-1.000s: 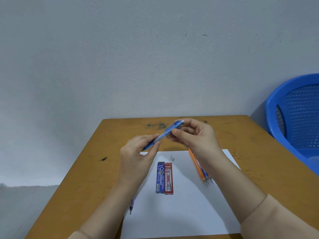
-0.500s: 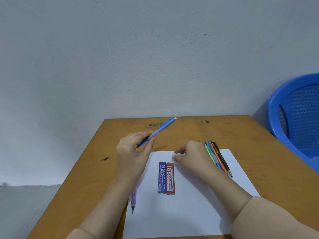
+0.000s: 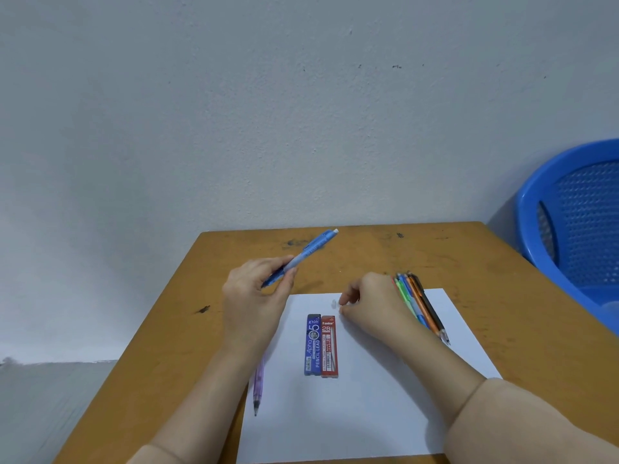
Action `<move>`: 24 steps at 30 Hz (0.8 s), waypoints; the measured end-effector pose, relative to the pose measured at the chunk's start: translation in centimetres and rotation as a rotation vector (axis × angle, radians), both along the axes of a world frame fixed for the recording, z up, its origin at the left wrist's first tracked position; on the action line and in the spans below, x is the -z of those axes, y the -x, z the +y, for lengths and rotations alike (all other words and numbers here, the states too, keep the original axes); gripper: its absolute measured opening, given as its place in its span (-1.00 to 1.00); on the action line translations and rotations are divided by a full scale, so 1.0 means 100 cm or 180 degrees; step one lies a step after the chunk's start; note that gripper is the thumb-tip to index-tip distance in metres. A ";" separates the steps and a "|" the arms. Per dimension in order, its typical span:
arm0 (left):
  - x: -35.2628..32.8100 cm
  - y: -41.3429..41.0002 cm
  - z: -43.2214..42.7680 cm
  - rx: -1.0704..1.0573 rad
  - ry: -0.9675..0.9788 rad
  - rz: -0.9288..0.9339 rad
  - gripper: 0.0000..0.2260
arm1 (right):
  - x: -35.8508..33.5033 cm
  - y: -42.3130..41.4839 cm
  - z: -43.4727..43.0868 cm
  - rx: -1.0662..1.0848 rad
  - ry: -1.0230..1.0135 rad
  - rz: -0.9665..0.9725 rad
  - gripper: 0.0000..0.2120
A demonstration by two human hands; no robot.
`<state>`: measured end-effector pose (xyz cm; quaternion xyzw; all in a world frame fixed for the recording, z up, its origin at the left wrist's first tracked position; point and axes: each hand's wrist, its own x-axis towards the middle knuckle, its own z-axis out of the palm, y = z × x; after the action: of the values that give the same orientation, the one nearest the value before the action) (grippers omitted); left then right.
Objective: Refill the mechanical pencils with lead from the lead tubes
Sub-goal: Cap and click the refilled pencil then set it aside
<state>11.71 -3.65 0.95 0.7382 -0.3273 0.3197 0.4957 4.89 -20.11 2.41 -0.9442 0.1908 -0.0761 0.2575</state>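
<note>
My left hand [image 3: 254,296] grips a blue mechanical pencil [image 3: 311,249] by its lower part, with the top end tilted up and to the right above the table. My right hand [image 3: 371,306] rests on the white paper [image 3: 368,413], fingers loosely curled. Its fingertips sit just beside a tiny white cap [image 3: 333,303] lying on the sheet. A blue lead tube [image 3: 312,344] and a red lead tube [image 3: 329,346] lie side by side mid-sheet. Several coloured pencils [image 3: 425,306] lie behind my right hand. A purple pencil [image 3: 258,383] lies under my left forearm.
The paper lies on a small brown wooden table [image 3: 469,256] pushed against a grey wall. A blue plastic chair [image 3: 576,222] stands to the right of the table. The table's left edge drops to the floor.
My right hand left the blue pencil's top end and came down onto the paper, where a tiny white cap now lies. My left hand kept the pencil, shifting slightly left.
</note>
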 end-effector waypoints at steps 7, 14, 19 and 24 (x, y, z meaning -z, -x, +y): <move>0.001 -0.002 0.000 0.0017 -0.0089 0.0073 -0.83 | -0.014 0.003 -0.008 0.0031 -0.1002 -0.0663 -0.93; 0.002 -0.002 0.000 0.0051 -0.0262 0.0050 -0.82 | -0.028 0.009 -0.009 0.0164 -0.2064 -0.1653 -0.89; 0.002 -0.002 0.000 0.0087 -0.0288 0.0117 -0.84 | -0.035 0.013 -0.008 0.0238 -0.2452 -0.2109 -0.88; 0.000 0.001 -0.001 0.0111 -0.0359 0.0082 -0.83 | -0.038 0.016 -0.006 0.0265 -0.2645 -0.2064 -0.88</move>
<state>11.59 -3.79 0.94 0.7632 -0.3512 0.2826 0.4630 3.32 -20.76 6.23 -0.6822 0.1527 -0.2923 0.6526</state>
